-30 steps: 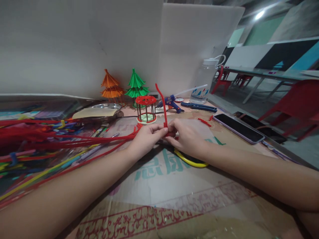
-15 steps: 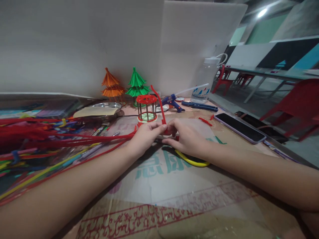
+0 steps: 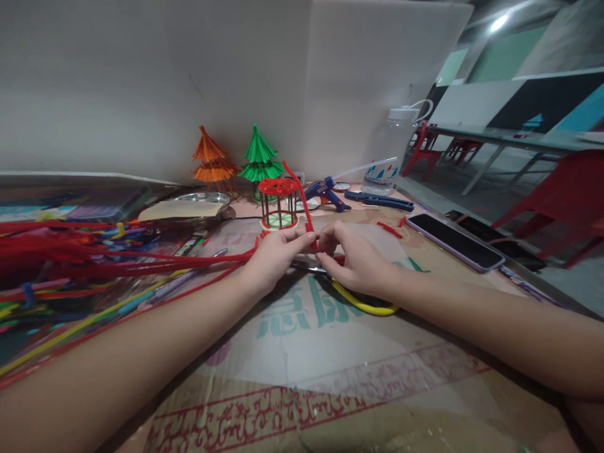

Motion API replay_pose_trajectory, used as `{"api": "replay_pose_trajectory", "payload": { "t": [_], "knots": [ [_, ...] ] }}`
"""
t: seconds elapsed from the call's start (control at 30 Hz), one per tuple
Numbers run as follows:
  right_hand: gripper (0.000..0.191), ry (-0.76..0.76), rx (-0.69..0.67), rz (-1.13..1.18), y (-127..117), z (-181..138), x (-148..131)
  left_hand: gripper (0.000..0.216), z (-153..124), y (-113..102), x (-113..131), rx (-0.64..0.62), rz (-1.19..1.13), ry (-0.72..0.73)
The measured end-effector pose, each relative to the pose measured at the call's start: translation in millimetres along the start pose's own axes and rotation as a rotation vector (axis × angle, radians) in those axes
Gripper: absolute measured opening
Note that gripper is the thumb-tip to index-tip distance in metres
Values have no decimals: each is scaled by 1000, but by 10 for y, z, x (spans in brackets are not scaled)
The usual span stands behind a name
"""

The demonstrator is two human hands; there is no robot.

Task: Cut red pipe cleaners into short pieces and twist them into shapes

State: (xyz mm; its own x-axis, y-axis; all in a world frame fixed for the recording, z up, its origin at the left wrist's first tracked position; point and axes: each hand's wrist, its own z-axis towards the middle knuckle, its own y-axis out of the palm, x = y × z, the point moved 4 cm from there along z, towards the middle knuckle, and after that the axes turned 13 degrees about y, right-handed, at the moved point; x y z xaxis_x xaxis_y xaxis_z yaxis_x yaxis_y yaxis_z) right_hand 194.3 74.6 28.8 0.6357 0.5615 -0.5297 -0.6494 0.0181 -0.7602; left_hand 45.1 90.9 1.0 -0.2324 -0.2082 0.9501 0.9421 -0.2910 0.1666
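My left hand (image 3: 274, 261) is closed in a pinch on a red pipe cleaner (image 3: 302, 194), whose long end stands up and bends leftward. Facing it, my right hand (image 3: 353, 257) curls its thumb and fingers at the lower part of the same pipe cleaner; the fingertips partly hide the spot. Under my hands lie scissors with yellow handles (image 3: 365, 307), their blades partly covered. Just beyond stands a small round frame (image 3: 279, 187) with a red top, dark posts and a pale base. Long red pipe cleaners (image 3: 202, 261) run from the left to beside my left wrist.
An orange tiered-roof model (image 3: 210, 160) and a green one (image 3: 262, 160) stand at the back. Rightward are a blue glue gun (image 3: 325, 190), blue pliers (image 3: 380, 201), a clear bottle (image 3: 382, 157) and a phone (image 3: 454, 241). Colourful pipe cleaners (image 3: 94, 296) crowd the left.
My right hand has shifted slightly up, its thumb rising closer to the pipe cleaner. More of the scissors' metal shows below. The upright red end leans a little further left.
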Motion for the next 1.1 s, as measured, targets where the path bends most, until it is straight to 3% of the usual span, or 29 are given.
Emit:
{"api": "replay_pose_trajectory", "payload": {
  "t": [0.57, 0.77, 0.9, 1.03, 1.1],
  "knots": [
    [19, 62, 29, -52, 51, 8, 108, 28, -35, 84, 79, -102, 143, 62],
    [19, 55, -13, -80, -15, 33, 49, 28, -34, 58, 51, -48, 119, 94],
    [19, 98, -106, -281, -309, 58, 18, 32, -53, 52, 28, 1, 62, 42],
    [16, 154, -420, -336, -492, -21, 133, 25, -69, 88, 46, 32, 39, -10],
    [21, 137, -487, -355, -508, -86, 188, 24, -69, 94, 51, 45, 25, -26]
  ]
}}
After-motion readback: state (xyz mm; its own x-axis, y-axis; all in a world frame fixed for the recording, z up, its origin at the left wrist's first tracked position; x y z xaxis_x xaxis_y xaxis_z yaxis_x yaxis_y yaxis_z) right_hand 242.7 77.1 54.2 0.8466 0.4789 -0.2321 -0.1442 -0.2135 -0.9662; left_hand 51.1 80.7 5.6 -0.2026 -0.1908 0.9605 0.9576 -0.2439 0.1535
